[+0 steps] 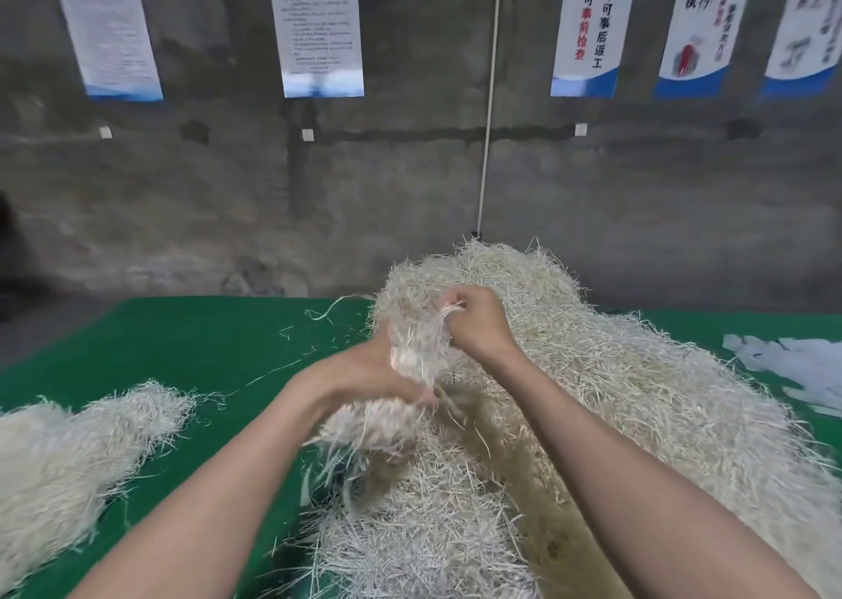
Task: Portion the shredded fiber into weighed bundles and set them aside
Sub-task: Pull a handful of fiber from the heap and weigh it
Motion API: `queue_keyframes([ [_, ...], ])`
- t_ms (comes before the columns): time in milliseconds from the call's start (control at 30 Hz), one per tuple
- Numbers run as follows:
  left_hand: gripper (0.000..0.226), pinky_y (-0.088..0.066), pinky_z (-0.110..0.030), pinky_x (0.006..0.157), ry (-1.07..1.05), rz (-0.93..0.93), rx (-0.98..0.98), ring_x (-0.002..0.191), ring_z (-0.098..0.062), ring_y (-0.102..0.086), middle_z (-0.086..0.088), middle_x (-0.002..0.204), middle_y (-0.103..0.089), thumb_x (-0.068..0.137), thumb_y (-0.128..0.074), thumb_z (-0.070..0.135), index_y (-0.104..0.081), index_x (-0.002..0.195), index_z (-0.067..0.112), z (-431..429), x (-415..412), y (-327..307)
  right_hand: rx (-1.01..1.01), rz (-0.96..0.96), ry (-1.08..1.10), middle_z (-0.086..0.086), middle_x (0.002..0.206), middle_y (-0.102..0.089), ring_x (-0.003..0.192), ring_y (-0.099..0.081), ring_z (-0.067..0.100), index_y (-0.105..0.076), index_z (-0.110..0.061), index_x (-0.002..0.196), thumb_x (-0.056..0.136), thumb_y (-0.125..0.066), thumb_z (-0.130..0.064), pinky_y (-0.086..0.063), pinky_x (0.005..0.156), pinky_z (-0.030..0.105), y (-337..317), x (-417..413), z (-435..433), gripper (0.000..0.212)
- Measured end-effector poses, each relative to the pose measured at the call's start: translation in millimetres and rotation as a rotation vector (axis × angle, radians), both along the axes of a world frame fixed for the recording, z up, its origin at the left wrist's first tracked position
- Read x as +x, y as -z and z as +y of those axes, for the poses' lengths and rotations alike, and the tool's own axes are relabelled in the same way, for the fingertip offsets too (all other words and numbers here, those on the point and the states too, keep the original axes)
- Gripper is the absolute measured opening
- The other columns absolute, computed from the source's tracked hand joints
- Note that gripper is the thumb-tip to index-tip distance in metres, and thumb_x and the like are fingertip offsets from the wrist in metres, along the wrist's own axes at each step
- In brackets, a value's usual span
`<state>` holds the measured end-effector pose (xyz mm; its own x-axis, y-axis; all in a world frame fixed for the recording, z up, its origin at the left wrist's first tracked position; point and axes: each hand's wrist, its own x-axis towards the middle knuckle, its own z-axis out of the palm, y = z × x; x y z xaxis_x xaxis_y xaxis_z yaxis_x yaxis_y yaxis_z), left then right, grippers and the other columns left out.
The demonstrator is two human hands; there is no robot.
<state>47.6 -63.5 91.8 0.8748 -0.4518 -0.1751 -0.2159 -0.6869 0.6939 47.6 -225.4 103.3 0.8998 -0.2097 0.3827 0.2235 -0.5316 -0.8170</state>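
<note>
A big heap of pale shredded fiber [615, 370] covers the middle and right of the green table [191, 348]. Above its near slope, my left hand [364, 370] grips a handful of fiber [387, 425] whose strands hang blurred below the palm. My right hand [478, 320] is just beyond it, fingers curled round the upper strands of the same tuft [423, 343]. A smaller separate pile of fiber [68, 457] lies at the left edge of the table.
White gloves or plastic pieces [793, 361] lie at the table's right edge. Loose strands [273, 366] are scattered on the green surface between the piles. A grey concrete wall with posters [319, 29] and a white cord [490, 97] stands behind.
</note>
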Motion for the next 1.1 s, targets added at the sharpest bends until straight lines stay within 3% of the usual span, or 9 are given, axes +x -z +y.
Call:
queue_keyframes([
  [100,0.087,-0.051,-0.019,0.066,-0.175,-0.080,0.007,0.076,-0.005,-0.062,-0.005,0.121,-0.059,0.071,-0.076,0.019,-0.029,0.144,0.024,-9.3,1.9,40.9,0.066,-0.081,-0.042,-0.008,0.081,-0.062,0.054,-0.053,0.006,-0.065,-0.017,0.081,0.088,-0.052,0.000,-0.047,0.051,0.027,-7.5,-8.5,4.2,0.023],
  [200,0.018,-0.042,-0.018,0.044,-0.372,-0.130,-0.135,0.051,-0.007,-0.047,0.002,0.070,-0.058,0.077,-0.070,0.016,-0.056,0.086,0.017,-9.4,19.0,56.2,0.069,-0.111,-0.139,-0.012,0.084,-0.063,0.050,-0.049,-0.006,-0.062,-0.029,0.075,0.086,-0.059,0.000,-0.038,0.048,0.013,-10.6,-18.9,7.2,0.031],
  [367,0.031,-0.046,-0.048,0.096,-0.657,0.191,-0.906,0.111,-0.028,-0.056,-0.008,0.124,-0.056,0.090,-0.058,0.017,-0.056,0.119,0.006,22.4,42.5,29.2,-0.009,-0.068,-0.238,-0.014,0.081,-0.057,0.063,-0.050,-0.004,-0.061,-0.031,0.080,0.087,-0.066,-0.015,-0.043,0.062,0.015,-24.3,-22.0,-14.6,0.018],
  [500,0.023,-0.054,-0.051,0.075,-0.515,0.447,-1.423,0.088,-0.036,-0.069,-0.023,0.100,-0.068,0.097,-0.042,0.018,-0.059,0.102,0.003,32.5,45.0,8.8,-0.461,0.267,-0.116,-0.001,0.060,-0.045,0.053,-0.044,0.011,-0.042,-0.013,0.059,0.098,-0.045,-0.015,-0.054,0.078,0.031,42.6,-18.4,-32.4,0.038],
  [567,0.020,-0.055,-0.047,0.066,-0.541,0.393,-1.444,0.075,-0.031,-0.069,-0.017,0.089,-0.066,0.097,-0.039,0.015,-0.057,0.093,0.007,29.3,43.4,6.9,-0.531,0.342,-0.076,0.007,0.067,-0.055,0.060,-0.053,0.018,-0.050,-0.007,0.063,0.097,-0.045,-0.013,-0.055,0.077,0.036,70.2,-19.6,-35.2,0.035],
  [667,0.015,-0.055,-0.049,0.060,-0.625,0.351,-1.412,0.069,-0.033,-0.070,-0.017,0.083,-0.070,0.097,-0.045,0.015,-0.057,0.093,0.008,27.4,37.3,11.7,-0.032,0.107,0.056,0.022,0.085,-0.065,0.077,-0.061,0.033,-0.063,0.006,0.084,0.098,-0.047,-0.019,-0.051,0.077,0.039,57.7,-13.3,-25.9,0.033],
  [800,0.011,-0.051,-0.052,0.085,-0.543,0.322,-1.310,0.088,-0.033,-0.065,-0.016,0.098,-0.065,0.093,-0.053,0.016,-0.060,0.100,0.010,20.1,25.1,18.7,0.434,-0.125,-0.105,0.004,0.113,-0.062,0.088,-0.051,0.005,-0.062,-0.013,0.106,0.092,-0.051,-0.020,-0.042,0.075,0.023,-6.9,-9.6,18.5,0.018],
  [1000,0.018,-0.041,-0.028,0.050,-0.582,-0.168,-0.815,0.055,-0.013,-0.046,-0.010,0.076,-0.061,0.092,-0.048,0.010,-0.059,0.078,0.004,24.0,6.6,20.5,-0.585,-0.035,-0.179,0.001,0.159,0.010,0.145,0.013,0.023,-0.002,-0.038,0.149,0.070,-0.064,-0.062,0.010,0.113,0.053,-29.1,1.7,73.7,0.104],
  [1100,0.025,-0.056,-0.038,0.056,-0.554,-0.062,-0.883,0.059,-0.019,-0.057,-0.015,0.077,-0.057,0.092,-0.046,0.003,-0.057,0.071,0.001,39.1,-4.6,24.5,-0.299,0.124,-0.526,-0.002,0.159,-0.011,0.144,-0.014,0.015,-0.011,-0.034,0.150,0.072,-0.072,-0.057,-0.017,0.116,0.046,0.4,-10.1,93.2,0.102],
])
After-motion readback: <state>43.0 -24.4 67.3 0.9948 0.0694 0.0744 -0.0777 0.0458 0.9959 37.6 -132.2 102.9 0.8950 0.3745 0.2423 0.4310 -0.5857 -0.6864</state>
